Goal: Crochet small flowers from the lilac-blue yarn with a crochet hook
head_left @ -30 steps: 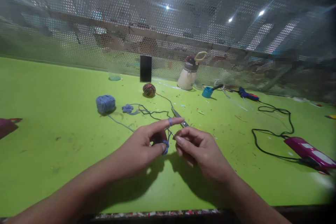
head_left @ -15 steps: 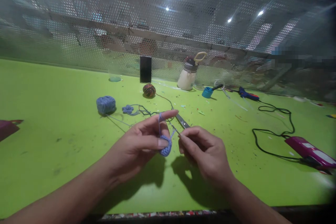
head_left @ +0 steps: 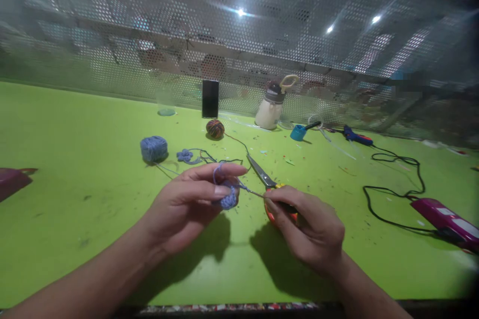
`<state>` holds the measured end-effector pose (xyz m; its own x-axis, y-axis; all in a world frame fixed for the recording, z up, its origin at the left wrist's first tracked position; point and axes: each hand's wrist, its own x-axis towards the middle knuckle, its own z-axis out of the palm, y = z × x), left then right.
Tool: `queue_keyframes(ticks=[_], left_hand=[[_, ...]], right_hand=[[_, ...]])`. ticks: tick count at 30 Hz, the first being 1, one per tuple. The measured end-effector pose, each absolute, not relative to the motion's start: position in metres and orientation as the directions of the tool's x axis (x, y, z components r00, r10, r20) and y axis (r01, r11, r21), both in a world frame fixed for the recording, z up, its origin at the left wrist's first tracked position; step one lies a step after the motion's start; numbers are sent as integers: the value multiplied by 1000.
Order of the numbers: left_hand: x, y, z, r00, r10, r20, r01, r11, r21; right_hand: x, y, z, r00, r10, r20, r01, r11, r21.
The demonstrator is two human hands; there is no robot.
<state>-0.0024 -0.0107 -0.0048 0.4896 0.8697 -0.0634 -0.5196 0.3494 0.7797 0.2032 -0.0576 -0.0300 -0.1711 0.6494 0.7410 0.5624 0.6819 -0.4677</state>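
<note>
1. Two bare hands work above the green tabletop [head_left: 105, 259]; the left hand [head_left: 183, 204] pinches a small blue crocheted piece [head_left: 229, 198] between thumb and fingers, its index finger stretched out with blue yarn [head_left: 215, 174] looped round it
2. The right hand [head_left: 310, 224] grasps a slim crochet hook [head_left: 258, 194] with thumb and forefinger, and a strand runs from the piece to the hook's tip
3. To work well, I'd pinch close to the live stitch, keep the yarn's tension even and draw the hook smoothly, lest the loop tighten or slip off
4. The scissors [head_left: 262, 173] lie just beyond and partly behind the right hand; strands are best kept clear
5. Pale panels on the magenta device [head_left: 422, 204] may be labels, but no words are legible; I can read no brand on the bottle [head_left: 269, 109] either
</note>
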Motion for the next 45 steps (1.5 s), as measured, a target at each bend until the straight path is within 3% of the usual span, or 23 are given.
queue_keyframes(ticks=[4,7,12,15,20,23,26,31,37,45], left_hand=[[1,-5,-7,531,847,-32,-402,285,870],[5,-5,-8,540,836,-97,-289,292,912],[4,-6,-10,619,782,-76,-243,283,928],[3,-5,-12,653,757,-26,-183,191,965],[6,-11,-13,565,817,114,90,-199,976],[6,-19,-17,516,786,340,261,-522,812],[7,-22,-20,442,749,493,244,-630,738],[9,-18,-13,342,886,312,-79,-304,949],[9,-11,-7,398,916,43,-335,102,937],[5,-3,-9,377,925,-46,-412,212,886]], right_hand=[[203,-56,-28,-99,880,465,252,474,-844],[201,-52,-29,-83,968,235,50,240,-970],[199,-46,-28,-133,987,85,-49,79,-996],[199,-44,-25,-233,972,24,-79,6,-997],[198,-39,-23,-300,952,-65,-58,-86,-995],[194,-38,-22,-259,963,-75,-80,-99,-992],[187,-40,-19,-176,983,-45,-147,-72,-986],[183,-43,-14,-53,998,15,-138,7,-990],[184,-44,-14,-20,995,97,-133,94,-987],[189,-35,-19,-71,995,67,-112,58,-992]])
